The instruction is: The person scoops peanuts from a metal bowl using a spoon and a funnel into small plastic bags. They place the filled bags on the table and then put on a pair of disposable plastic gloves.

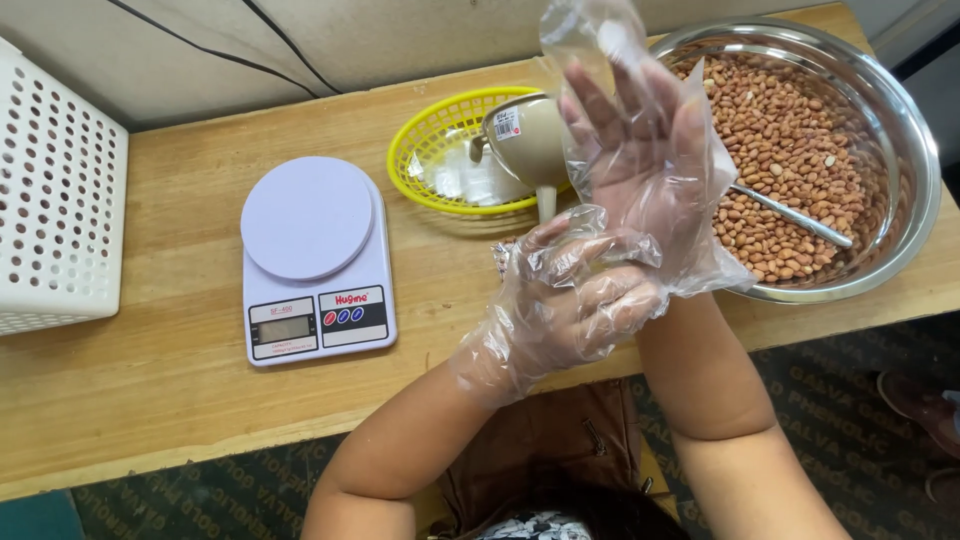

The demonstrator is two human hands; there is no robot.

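Thin clear plastic covers both hands in the head view, the only view on record. My right hand (640, 130) is raised, fingers spread and pointing up, grasping nothing, inside a loose clear glove (600, 40) whose fingertip ends stand empty above my fingertips. My left hand (570, 295), already gloved, is clenched on the cuff of that glove at my right wrist, above the near edge of the wooden table (150, 370). Risks as I judge them: the film looks flimsy, so a hard tug at the cuff could tear it; the slack fingertips could later snag or fold under; my raised hand is just beside the steel bowl (905, 130) and the beige funnel (530, 140), so a jerk could knock the funnel out of the yellow basket (425, 150) or scatter peanuts (800, 130). Count: two hands, two gloves, one steel bowl of peanuts (too many to count) with one metal spoon handle (790, 215) lying in it, one funnel, one yellow basket holding clear bags (number not readable), one white kitchen scale (315, 260) with bare platform, one white perforated crate (55, 190) at far left. Something patterned lies half hidden behind my left hand; I cannot identify it.
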